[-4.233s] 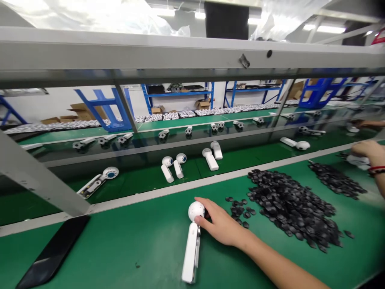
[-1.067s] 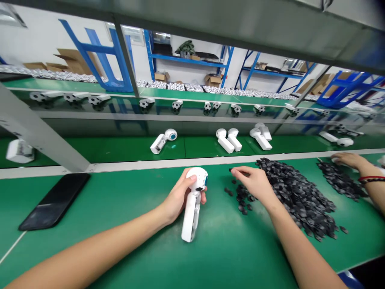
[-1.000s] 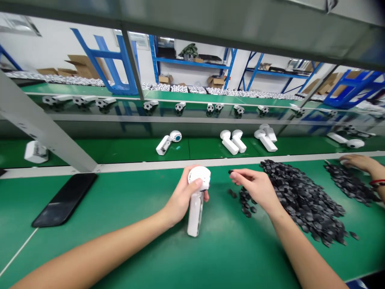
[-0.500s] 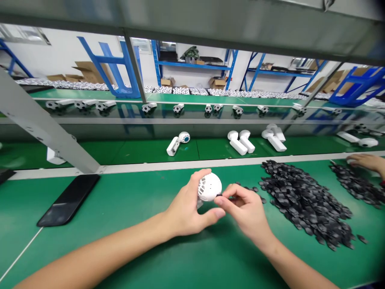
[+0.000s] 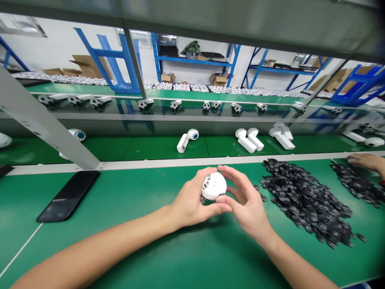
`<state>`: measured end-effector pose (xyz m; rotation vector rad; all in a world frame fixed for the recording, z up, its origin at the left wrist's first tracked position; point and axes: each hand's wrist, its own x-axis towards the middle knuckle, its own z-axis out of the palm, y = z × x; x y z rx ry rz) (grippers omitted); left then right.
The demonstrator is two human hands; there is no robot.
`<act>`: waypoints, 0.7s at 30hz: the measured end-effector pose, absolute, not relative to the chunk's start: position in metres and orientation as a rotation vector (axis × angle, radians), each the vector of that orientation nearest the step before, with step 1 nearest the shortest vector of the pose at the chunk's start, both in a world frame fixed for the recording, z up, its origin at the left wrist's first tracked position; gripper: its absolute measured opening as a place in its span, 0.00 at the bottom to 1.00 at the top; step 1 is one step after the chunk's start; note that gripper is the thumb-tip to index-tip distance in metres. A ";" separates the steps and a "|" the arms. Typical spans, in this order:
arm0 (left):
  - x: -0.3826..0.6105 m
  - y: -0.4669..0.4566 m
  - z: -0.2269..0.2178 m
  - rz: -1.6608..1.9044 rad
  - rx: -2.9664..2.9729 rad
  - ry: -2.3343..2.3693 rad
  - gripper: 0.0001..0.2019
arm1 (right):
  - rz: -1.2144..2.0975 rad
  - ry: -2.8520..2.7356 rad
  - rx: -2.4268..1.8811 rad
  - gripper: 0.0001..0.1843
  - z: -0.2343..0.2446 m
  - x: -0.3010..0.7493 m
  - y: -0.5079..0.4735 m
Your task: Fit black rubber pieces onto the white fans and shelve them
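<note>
My left hand (image 5: 192, 202) grips a white handheld fan (image 5: 213, 186), its round grilled head turned up toward me above the green table. My right hand (image 5: 245, 200) curls round the right side of that head, fingers pressed against it; any small part under them is hidden. A large pile of small black pieces (image 5: 303, 200) lies just right of my hands, with a few loose ones (image 5: 258, 190) near my right fingers.
A black phone (image 5: 68, 196) lies at the left. Behind a grey rail (image 5: 180, 162) a green belt carries white fans (image 5: 187, 139) (image 5: 249, 140) (image 5: 282, 135). Another person's hand (image 5: 365, 161) rests at a second black pile (image 5: 356, 185) far right. A slanted metal strut (image 5: 42, 124) stands left.
My left hand lifted the fan off the table and tipped its head toward me. My right hand took a black piece from the pile, brought it to the fan's head and closed round it.
</note>
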<state>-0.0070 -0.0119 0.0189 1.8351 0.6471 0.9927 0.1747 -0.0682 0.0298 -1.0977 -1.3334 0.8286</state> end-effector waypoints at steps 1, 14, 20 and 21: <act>-0.007 -0.012 0.019 0.995 1.847 0.637 0.41 | 0.903 -1.341 -1.081 0.31 0.030 0.175 -0.069; -0.008 -0.010 0.022 1.031 1.852 0.606 0.38 | 0.980 -1.406 -1.145 0.24 0.037 0.191 -0.062; -0.021 0.001 0.036 1.023 1.962 0.815 0.25 | 0.559 -1.859 -1.582 0.14 0.035 0.257 -0.035; -0.023 0.003 0.037 1.035 2.007 0.825 0.24 | 0.548 -1.959 -1.635 0.13 0.033 0.266 -0.033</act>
